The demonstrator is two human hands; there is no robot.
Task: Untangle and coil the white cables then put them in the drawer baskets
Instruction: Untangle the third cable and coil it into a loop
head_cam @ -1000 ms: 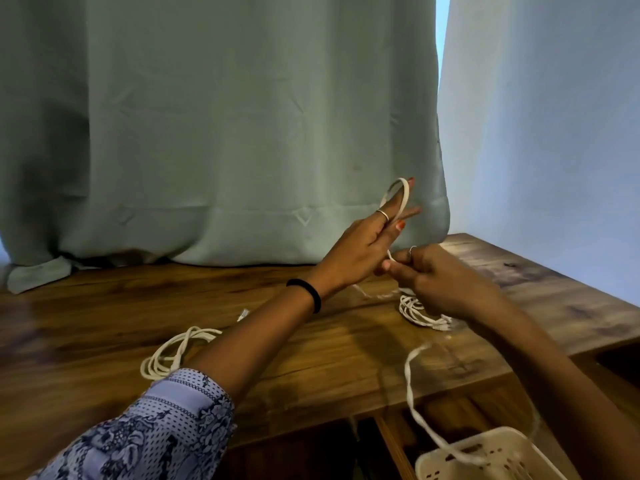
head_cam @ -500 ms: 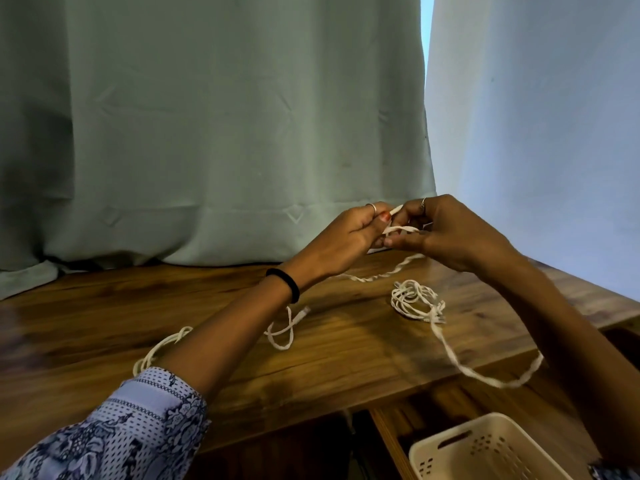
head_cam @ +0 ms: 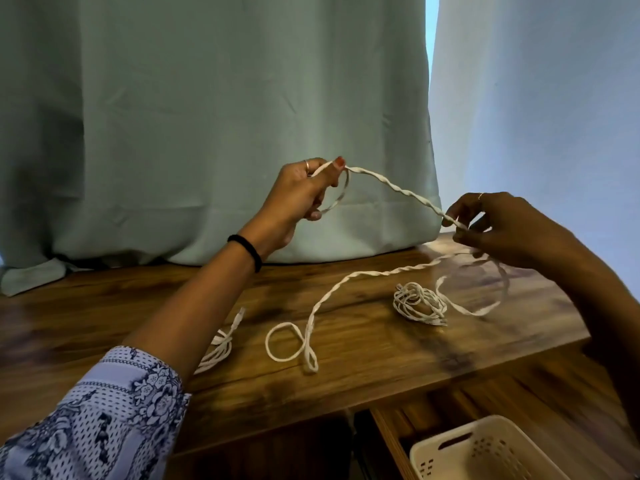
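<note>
A twisted white cable (head_cam: 394, 188) stretches in the air between my two hands. My left hand (head_cam: 298, 199) is raised above the table and grips one end, with a small loop hanging from its fingers. My right hand (head_cam: 502, 226) pinches the cable lower and to the right. From there the cable trails down onto the table and ends in a loose loop (head_cam: 294, 344). A small bundled white cable (head_cam: 419, 303) lies on the table under my right hand. Another coiled white cable (head_cam: 218, 348) is partly hidden behind my left forearm.
The wooden table (head_cam: 346, 386) backs onto a grey-green curtain (head_cam: 207, 116). An open drawer at the lower right holds a white plastic basket (head_cam: 485, 448). A pale wall is on the right.
My hands have moved apart from a close pinch, the left up and left, the right down and right, pulling the twisted cable taut between them. The trailing cable has shifted on the table.
</note>
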